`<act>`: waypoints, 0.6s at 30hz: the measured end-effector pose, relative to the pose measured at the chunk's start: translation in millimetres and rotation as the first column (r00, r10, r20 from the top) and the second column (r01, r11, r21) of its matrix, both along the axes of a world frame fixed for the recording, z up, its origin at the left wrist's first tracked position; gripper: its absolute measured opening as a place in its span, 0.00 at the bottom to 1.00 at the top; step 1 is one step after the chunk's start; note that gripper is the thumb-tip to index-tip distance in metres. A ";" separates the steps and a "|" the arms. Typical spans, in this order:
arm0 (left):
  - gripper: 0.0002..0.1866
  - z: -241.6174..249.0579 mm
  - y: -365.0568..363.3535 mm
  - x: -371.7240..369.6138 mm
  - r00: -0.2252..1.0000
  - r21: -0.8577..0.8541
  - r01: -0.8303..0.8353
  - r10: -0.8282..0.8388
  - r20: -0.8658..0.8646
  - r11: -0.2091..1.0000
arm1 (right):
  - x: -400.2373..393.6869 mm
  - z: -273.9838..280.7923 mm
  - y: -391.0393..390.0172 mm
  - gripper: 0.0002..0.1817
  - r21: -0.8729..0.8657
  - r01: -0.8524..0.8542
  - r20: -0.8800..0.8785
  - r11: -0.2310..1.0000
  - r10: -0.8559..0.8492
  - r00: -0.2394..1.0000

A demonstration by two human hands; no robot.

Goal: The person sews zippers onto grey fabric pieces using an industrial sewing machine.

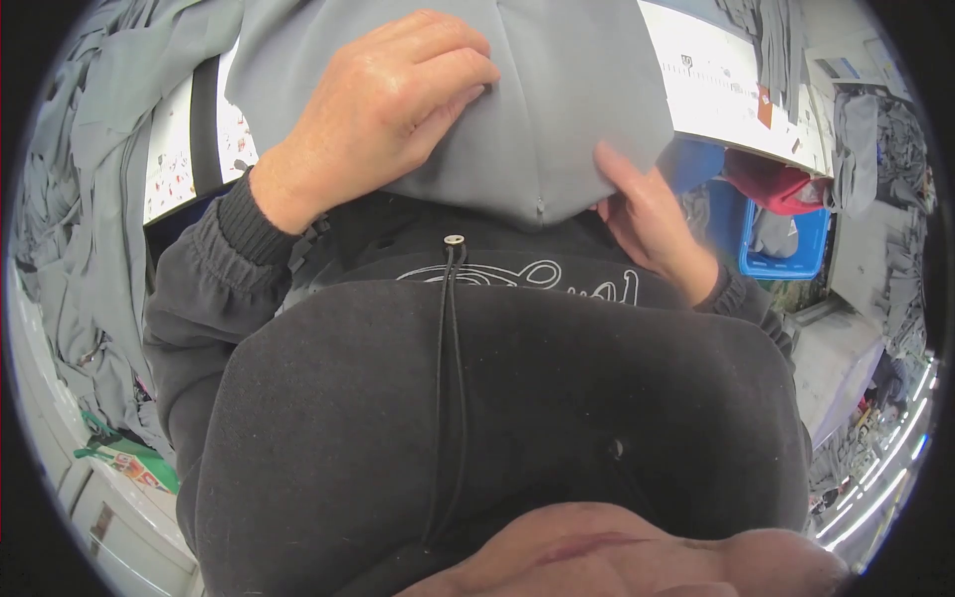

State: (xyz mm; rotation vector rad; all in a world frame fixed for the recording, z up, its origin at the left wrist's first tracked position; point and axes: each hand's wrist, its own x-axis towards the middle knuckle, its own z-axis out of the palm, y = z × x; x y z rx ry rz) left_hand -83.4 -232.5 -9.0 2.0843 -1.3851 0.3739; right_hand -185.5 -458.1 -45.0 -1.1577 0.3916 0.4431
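Two hands work one piece of grey fabric (557, 109) in the head view, the only view there is. The cloth hangs over the near edge of a white cutting table (736, 90) at about 12 o'clock and droops toward the person's black hoodie (497, 418), so its rounded lower fold sits just above the hoodie's drawstring (453, 298).

The left hand (383, 114), at 11 o'clock, lies palm down on top of the cloth with the fingers curled, knuckles raised and fingertips pressing into the surface; that looks like a flattening, pinning hold that keeps the piece from sliding off the edge. The right hand (657, 224), at 2 o'clock, comes from below, thumb up against the outer face of the fold and the other fingers hidden behind it, so it appears to pinch the edge, though how firmly I cannot tell.

The grey fabric is smooth, matt and medium-weight, with a straight seam running down its middle to the fold.

Heaps of similar grey offcuts (90, 179) pile up at 9 o'clock, and a blue plastic crate (786, 249) with red cloth above it stands at 3 o'clock below the table
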 end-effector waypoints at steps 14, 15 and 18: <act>0.05 31.4 -9.7 31.4 0.994 0.205 -0.039 0.018 0.106 0.978 | 2.3 -0.8 -3.8 0.44 0.080 -0.092 0.103 0.992 0.084 0.991; 0.02 21.0 -7.8 57.7 0.986 0.219 -0.078 0.043 0.159 0.973 | 1.3 -1.1 -3.1 0.39 0.056 -0.108 0.097 0.993 0.102 0.990; 0.13 24.8 -22.9 101.4 0.944 0.276 -0.278 0.208 0.257 0.920 | 1.7 0.8 -1.0 0.25 -0.066 -0.191 0.074 0.979 0.196 0.978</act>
